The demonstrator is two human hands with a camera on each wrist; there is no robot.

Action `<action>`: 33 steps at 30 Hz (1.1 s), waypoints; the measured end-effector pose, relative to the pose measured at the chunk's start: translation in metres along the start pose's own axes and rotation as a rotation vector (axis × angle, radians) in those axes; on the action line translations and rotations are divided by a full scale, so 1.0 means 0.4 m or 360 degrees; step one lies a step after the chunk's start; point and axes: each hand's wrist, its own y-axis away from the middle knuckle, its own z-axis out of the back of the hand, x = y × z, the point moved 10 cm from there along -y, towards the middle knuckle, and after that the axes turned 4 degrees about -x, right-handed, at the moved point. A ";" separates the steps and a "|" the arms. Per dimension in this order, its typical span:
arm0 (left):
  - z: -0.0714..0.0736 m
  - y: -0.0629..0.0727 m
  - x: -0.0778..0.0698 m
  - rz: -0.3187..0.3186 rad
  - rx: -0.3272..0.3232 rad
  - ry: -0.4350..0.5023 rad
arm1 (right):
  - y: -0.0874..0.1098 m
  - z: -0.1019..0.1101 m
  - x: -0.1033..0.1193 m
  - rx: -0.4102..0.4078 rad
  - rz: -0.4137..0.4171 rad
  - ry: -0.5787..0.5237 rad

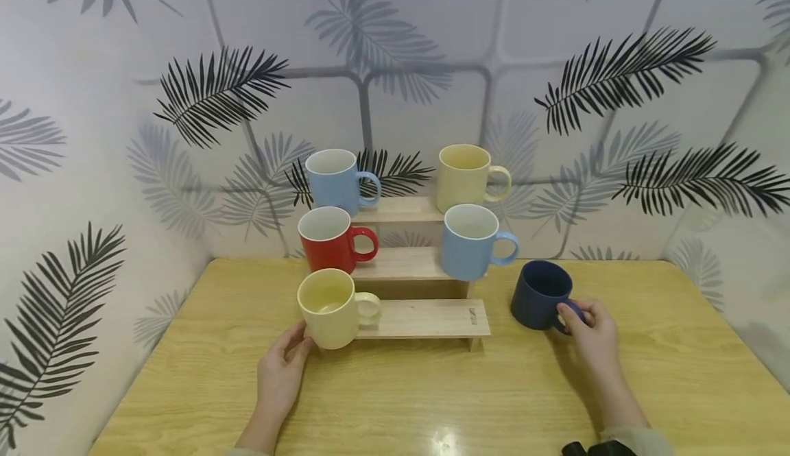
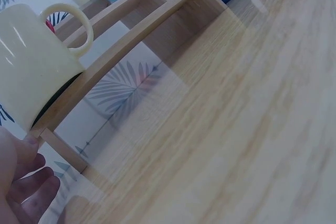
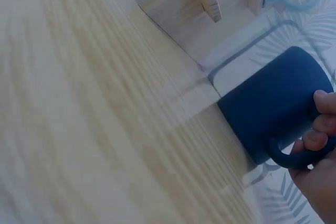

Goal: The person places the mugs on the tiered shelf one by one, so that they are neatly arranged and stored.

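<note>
My right hand (image 1: pixel 591 329) pinches the handle of a navy blue mug (image 1: pixel 535 298), which stands on the table right of a wooden step rack (image 1: pixel 426 319). In the right wrist view, the mug's handle (image 3: pixel 296 159) lies between thumb and fingers. At the rack's left end, my left hand (image 1: pixel 280 367) has its fingers loosely bent beside the lowest step. Its thumb (image 2: pixel 21 148) is right at the step's corner, close under a pale yellow mug (image 1: pixel 327 312). That mug stands upright on the step's left end, handle pointing right.
On the middle step stand a red mug (image 1: pixel 327 243) and a light blue mug (image 1: pixel 465 247). Another light blue mug (image 1: pixel 333 182) and a second yellow mug (image 1: pixel 463 178) stand on the top step. A leaf-patterned backdrop (image 1: pixel 432 31) rises behind the table (image 1: pixel 407 401).
</note>
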 end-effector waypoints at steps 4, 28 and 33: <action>0.008 -0.003 -0.001 -0.0012 -0.0019 0.0003 | 0.000 -0.012 0.013 0.0104 -0.0006 -0.0207; 0.007 -0.004 -0.008 -0.0043 -0.0032 0.0001 | 0.021 -0.056 0.061 0.0576 0.0082 -0.0758; 0.003 -0.006 -0.003 -0.0036 -0.0024 0.0030 | 0.033 -0.061 0.093 0.0627 0.0202 -0.0475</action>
